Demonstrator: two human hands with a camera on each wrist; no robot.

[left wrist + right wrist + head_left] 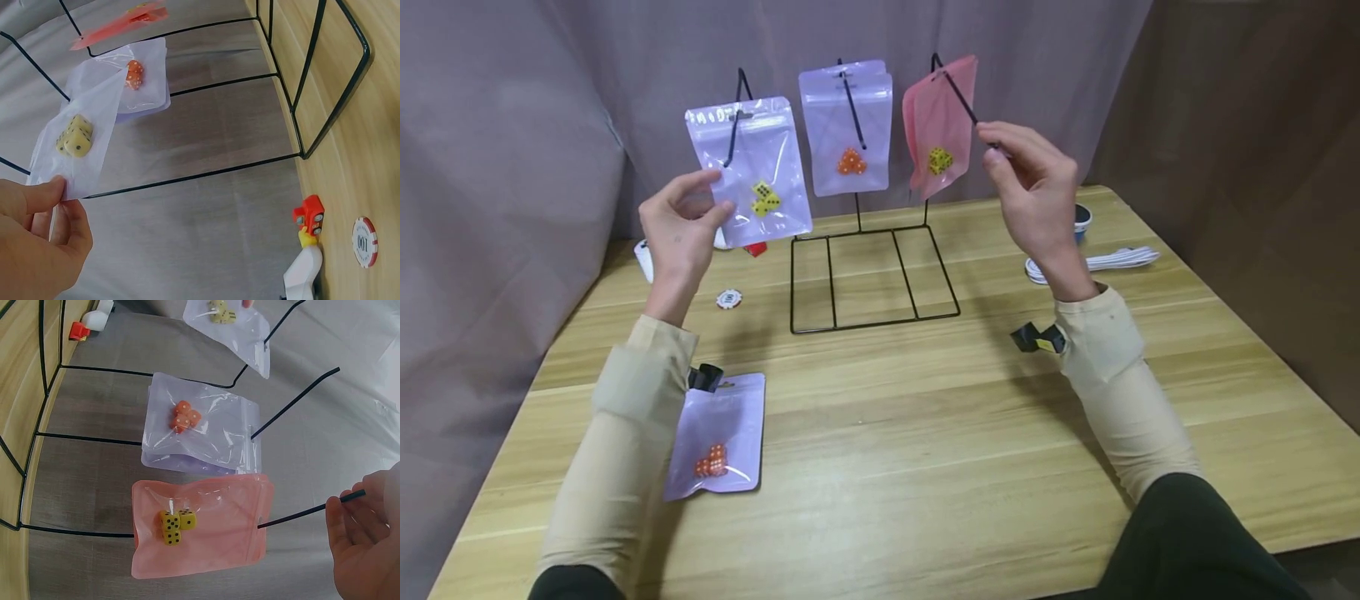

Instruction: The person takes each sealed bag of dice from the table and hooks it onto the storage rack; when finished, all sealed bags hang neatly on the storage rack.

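A black wire rack (872, 321) stands at the back of the wooden table (925, 433) with three hook rods. On the left rod hangs a clear bag of yellow dice (752, 167) (81, 134); my left hand (718, 196) (62, 194) pinches its lower left edge. The middle rod carries clear bags with orange dice (847, 133) (200, 428). From the right rod hangs a pink bag of yellow dice (938, 125) (200, 525). My right hand (992, 148) (350, 503) pinches the free tip of that right rod (300, 515), in front of the pink bag.
Another clear bag with orange dice (718, 437) lies flat on the table near my left forearm. A poker chip (728, 298) and a small red piece (756, 248) lie left of the rack. A white cable (1097, 260) and a dark round item (1081, 218) sit to the right. Grey curtains close off the back.
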